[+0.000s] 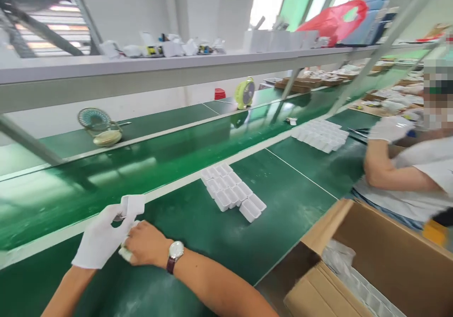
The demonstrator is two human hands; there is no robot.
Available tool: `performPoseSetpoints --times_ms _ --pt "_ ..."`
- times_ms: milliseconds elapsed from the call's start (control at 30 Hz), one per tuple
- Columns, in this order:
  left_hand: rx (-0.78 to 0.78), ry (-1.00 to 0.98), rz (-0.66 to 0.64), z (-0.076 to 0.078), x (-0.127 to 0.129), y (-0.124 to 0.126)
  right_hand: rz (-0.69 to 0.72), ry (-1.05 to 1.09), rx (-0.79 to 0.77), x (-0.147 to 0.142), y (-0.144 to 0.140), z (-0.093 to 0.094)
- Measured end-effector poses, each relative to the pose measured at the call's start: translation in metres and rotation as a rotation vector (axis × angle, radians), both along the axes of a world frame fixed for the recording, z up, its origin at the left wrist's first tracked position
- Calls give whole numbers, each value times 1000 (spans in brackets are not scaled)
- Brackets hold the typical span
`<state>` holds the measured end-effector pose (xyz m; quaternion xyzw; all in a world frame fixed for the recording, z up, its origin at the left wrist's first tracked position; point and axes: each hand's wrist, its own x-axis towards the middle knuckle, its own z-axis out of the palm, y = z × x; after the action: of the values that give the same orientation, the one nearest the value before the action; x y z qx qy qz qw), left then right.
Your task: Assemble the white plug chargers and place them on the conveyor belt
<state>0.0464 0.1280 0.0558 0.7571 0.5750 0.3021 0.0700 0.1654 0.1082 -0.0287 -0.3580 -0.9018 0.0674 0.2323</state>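
Note:
My left hand [101,237], in a white glove, pinches a small white plastic case [134,205] above the green worktop near the belt's edge. My right hand [148,244] is bare, with a watch on its wrist, and is closed just beside the left fingers. A crumpled whitish cloth [126,253] shows under its curled fingers; most of it is hidden by the hand. Further right on the worktop, several white open cases [230,187] lie side by side in close rows.
An open cardboard box [396,251] with clear plastic inside stands at the lower right. At the right a co-worker's gloved hand [389,129] is near another group of white cases [320,135]. Beyond the green belt [170,145] stand two small fans [245,93], under a long shelf [198,63].

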Motion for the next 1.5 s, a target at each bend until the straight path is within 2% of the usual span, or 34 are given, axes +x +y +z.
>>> performPoseSetpoints --times_ms 100,233,333,400,467,633,700,833,1000,1300,1500 --pt "22 5 141 -18 -49 -12 -78 136 -48 4 -3 0" --pt "-83 -103 165 -36 -80 -30 -151 232 -95 5 -3 -4" --pt "-170 -226 71 -49 -90 -34 -180 265 -127 5 -2 -7" --pt "-211 -308 -36 -58 -94 -32 -139 256 -134 4 -4 -7" --pt "-237 -398 -90 -69 -95 -29 -79 229 -99 4 -5 -7" --pt "-274 -565 6 -89 -91 -26 37 214 -25 3 -8 -5" --pt "-295 -585 4 -91 -91 -28 69 228 -31 4 -8 -2" --pt "-349 -587 -142 -82 -95 -32 94 230 -43 4 -8 2" --pt "-328 -423 -233 -76 -95 -36 95 235 -19 3 -6 1" --pt "0 -243 -56 -84 -92 -26 87 201 38 3 -6 -5" --pt "100 -247 11 -88 -93 -23 77 109 64 5 -8 -5"
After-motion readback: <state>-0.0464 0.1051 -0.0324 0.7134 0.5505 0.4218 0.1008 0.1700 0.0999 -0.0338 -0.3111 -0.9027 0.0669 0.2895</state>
